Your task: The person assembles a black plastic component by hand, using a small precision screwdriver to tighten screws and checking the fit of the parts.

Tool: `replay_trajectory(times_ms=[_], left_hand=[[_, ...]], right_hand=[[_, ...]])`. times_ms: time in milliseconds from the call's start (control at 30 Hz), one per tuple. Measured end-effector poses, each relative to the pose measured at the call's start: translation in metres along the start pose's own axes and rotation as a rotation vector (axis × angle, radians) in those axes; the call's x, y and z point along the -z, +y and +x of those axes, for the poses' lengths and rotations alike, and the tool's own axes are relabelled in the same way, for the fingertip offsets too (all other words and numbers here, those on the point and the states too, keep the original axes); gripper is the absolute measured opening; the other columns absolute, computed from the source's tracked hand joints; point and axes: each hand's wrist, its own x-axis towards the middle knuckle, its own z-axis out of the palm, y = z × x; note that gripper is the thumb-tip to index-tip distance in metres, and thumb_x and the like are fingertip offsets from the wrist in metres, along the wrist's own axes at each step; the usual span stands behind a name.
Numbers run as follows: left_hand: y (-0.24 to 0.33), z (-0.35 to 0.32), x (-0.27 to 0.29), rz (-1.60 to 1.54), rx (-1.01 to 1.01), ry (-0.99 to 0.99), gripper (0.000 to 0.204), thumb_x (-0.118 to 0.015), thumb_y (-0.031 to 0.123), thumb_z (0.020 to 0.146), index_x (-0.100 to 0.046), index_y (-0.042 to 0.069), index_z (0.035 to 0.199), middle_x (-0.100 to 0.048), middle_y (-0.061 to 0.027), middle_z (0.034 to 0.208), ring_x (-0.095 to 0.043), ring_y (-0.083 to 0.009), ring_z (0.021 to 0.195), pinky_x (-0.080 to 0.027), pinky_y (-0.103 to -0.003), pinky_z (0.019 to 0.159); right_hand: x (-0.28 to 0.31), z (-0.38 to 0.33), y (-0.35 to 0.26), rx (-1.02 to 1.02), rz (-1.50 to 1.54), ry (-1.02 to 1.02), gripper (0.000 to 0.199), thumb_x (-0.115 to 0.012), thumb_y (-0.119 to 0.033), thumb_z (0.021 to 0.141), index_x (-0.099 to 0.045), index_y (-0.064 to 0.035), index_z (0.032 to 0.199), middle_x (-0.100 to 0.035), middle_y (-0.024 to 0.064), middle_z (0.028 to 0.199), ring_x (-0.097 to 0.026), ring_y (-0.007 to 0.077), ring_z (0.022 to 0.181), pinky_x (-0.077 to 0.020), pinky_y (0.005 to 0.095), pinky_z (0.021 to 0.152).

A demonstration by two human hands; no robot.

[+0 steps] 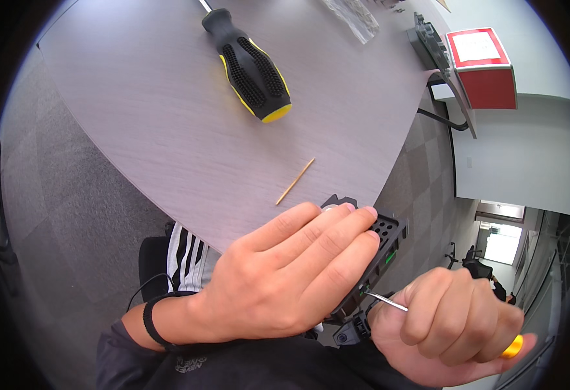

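My left hand (291, 266) lies over a black device housing (387, 229), its fingers close together and gripping it near the table's edge. Round holes pepper the exposed end of the housing, and small green parts show along its side. Much of the device is hidden under my palm. In my right fist (450, 322) is a screwdriver (389, 301) with a thin metal shaft. Its tip meets the side of the housing beside a green part. Only the yellow-orange end of its handle sticks out past my fingers. A black bracket-like part (353, 331) shows between my hands, below the housing.
A large black and yellow screwdriver (252, 71) rests on the grey table (161, 123). Closer to me lies a wooden toothpick (295, 182). Toward the far right are a clear plastic bag (356, 18), a grey-green moulded part (428, 42) and a red and white box (490, 88).
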Motion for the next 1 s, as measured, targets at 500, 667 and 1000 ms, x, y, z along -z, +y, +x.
replay_trajectory(times_ms=[500, 667, 1000], left_hand=[[0.005, -0.003, 0.002, 0.006, 0.017, 0.008, 0.031, -0.065, 0.009, 0.079, -0.054, -0.004, 0.105, -0.066, -0.021, 0.103, -0.067, -0.0308, 0.089, -0.053, -0.036, 0.071], [0.003, -0.002, 0.003, 0.002, 0.013, 0.0, 0.031, -0.064, 0.01, 0.08, -0.054, -0.004, 0.105, -0.066, -0.0209, 0.102, -0.067, -0.0304, 0.089, -0.054, -0.036, 0.071], [0.006, -0.008, 0.021, 0.038, -0.014, -0.026, 0.03, -0.063, 0.014, 0.081, -0.055, -0.004, 0.104, -0.066, -0.0201, 0.101, -0.067, -0.0308, 0.089, -0.054, -0.036, 0.072]], right_hand=[[0.012, -0.029, 0.01, 0.315, 0.025, -0.122, 0.035, -0.044, -0.022, 0.093, -0.034, -0.0125, 0.061, -0.029, -0.005, 0.043, -0.021, 0.0036, 0.033, -0.0105, 0.0205, 0.036], [0.003, -0.028, 0.011, 0.289, 0.023, -0.023, 0.045, -0.046, -0.033, 0.098, -0.036, -0.0122, 0.059, -0.03, -0.0051, 0.044, -0.02, 0.0037, 0.033, -0.0102, 0.0218, 0.033], [-0.008, 0.001, -0.006, -0.046, 0.025, 0.008, 0.044, -0.044, -0.036, 0.098, -0.035, -0.0126, 0.062, -0.031, -0.0044, 0.047, -0.023, 0.0036, 0.035, -0.0131, 0.0201, 0.033]])
